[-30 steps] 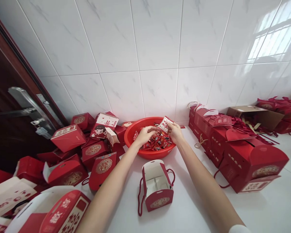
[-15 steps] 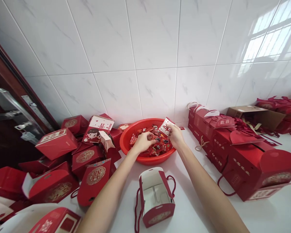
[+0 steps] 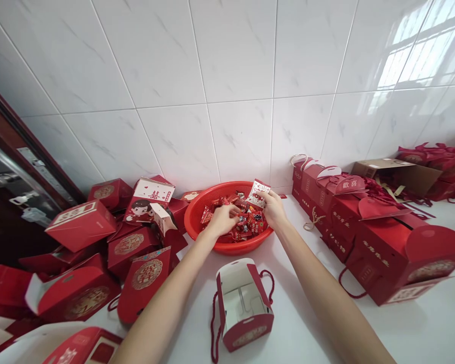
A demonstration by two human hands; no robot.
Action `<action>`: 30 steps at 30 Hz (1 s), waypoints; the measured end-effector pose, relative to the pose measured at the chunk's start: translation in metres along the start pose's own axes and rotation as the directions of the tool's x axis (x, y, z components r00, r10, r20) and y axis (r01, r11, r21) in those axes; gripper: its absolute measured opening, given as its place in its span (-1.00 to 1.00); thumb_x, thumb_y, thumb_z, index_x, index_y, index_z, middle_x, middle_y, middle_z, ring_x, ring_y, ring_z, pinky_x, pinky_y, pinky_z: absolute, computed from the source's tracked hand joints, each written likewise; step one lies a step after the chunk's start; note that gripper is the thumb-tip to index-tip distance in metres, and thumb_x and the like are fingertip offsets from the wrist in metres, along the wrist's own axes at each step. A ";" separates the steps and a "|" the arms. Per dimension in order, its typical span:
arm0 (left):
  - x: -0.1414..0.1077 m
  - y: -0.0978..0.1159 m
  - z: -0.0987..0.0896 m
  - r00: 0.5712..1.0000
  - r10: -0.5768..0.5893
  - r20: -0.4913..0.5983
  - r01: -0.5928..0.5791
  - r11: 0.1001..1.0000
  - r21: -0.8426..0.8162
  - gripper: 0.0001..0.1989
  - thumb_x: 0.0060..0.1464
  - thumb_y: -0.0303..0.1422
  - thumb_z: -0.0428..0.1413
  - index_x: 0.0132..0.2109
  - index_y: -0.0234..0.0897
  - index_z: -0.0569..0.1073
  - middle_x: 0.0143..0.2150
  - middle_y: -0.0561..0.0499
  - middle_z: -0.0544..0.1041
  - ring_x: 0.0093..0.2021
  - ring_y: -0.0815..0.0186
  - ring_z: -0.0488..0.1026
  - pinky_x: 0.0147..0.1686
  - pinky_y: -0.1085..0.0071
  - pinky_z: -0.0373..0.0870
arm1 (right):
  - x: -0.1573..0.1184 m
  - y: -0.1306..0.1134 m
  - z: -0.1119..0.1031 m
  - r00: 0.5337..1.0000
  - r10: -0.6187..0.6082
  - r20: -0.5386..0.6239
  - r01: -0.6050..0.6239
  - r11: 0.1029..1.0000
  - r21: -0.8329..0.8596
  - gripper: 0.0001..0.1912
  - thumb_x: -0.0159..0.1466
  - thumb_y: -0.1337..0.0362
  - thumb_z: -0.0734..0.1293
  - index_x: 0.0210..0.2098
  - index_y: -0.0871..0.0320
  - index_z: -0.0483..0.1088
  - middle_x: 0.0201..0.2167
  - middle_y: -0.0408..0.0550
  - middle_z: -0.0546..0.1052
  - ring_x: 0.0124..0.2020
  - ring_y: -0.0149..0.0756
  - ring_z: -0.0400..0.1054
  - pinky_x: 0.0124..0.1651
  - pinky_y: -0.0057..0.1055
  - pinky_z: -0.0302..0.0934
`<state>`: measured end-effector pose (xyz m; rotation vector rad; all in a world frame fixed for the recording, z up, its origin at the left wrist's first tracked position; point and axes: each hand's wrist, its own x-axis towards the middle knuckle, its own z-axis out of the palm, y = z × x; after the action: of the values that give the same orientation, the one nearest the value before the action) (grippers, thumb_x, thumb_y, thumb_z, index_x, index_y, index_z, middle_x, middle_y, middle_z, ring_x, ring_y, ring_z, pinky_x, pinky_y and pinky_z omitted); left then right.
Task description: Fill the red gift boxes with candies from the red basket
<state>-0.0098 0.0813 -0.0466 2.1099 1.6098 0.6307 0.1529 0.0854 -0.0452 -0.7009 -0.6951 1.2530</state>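
Observation:
A red plastic basket point(image 3: 191, 220) full of small red-wrapped candy packets point(image 3: 256, 221) stands against the wall. My left hand point(image 3: 223, 221) reaches into it with fingers curled together over the packets; whatever is between them is too small to make out. Over the basket's right side, my right hand point(image 3: 273, 208) grips a small white and red packet point(image 3: 257, 194) between thumb and fingers. In front of the basket, between my forearms, an open red gift box point(image 3: 246, 331) shows its white inside and has red cord handles at its sides.
Red boxes point(image 3: 134, 242) lie piled on the left, some open. A row of red gift boxes point(image 3: 375, 253) runs along the right, with a brown cardboard box point(image 3: 417, 174) behind it. A door with a metal handle point(image 3: 7, 156) is at far left.
The whole view has shifted slightly. My left fingers have moved a little among the packets, which lie differently beneath them. My right hand still holds the white and red packet, now tilted slightly differently.

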 end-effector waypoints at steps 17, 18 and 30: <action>0.000 0.014 -0.001 0.996 0.009 -0.088 0.008 0.981 0.193 -0.83 0.07 -0.46 0.08 -0.20 -0.26 0.55 -0.21 -0.13 0.64 -0.17 0.12 0.55 -0.19 0.35 0.34 | -0.001 0.006 -0.003 0.995 -0.085 0.045 0.090 0.988 -0.124 -0.75 -0.06 0.24 0.45 -0.35 0.14 0.47 -0.38 -0.13 0.61 -0.36 -0.27 0.48 -0.24 -0.35 0.41; -0.001 0.014 -0.002 0.987 -0.003 -0.163 0.030 0.986 0.165 -0.84 0.10 -0.43 0.07 -0.19 -0.25 0.53 -0.21 -0.12 0.64 -0.17 0.13 0.54 -0.20 0.36 0.33 | -0.002 0.005 -0.003 0.994 -0.097 0.054 0.103 0.984 -0.144 -0.74 -0.06 0.24 0.44 -0.34 0.13 0.47 -0.37 -0.13 0.61 -0.35 -0.27 0.48 -0.23 -0.35 0.40; 0.002 0.010 0.000 0.981 -0.068 -0.183 -0.037 0.856 -0.516 -0.48 -0.04 0.18 0.17 -0.39 -0.23 0.38 -0.52 0.11 0.37 -0.51 0.36 0.31 -0.47 0.44 0.23 | -0.007 0.013 -0.007 0.930 0.006 0.368 0.186 0.854 -0.485 -0.86 0.04 0.23 0.44 -0.47 0.13 0.42 -0.53 -0.25 0.47 -0.47 -0.37 0.29 -0.41 -0.48 0.17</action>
<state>-0.0013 0.0809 -0.0403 1.6702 1.3472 1.1536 0.1491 0.0806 -0.0604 -0.8681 -1.3876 1.1199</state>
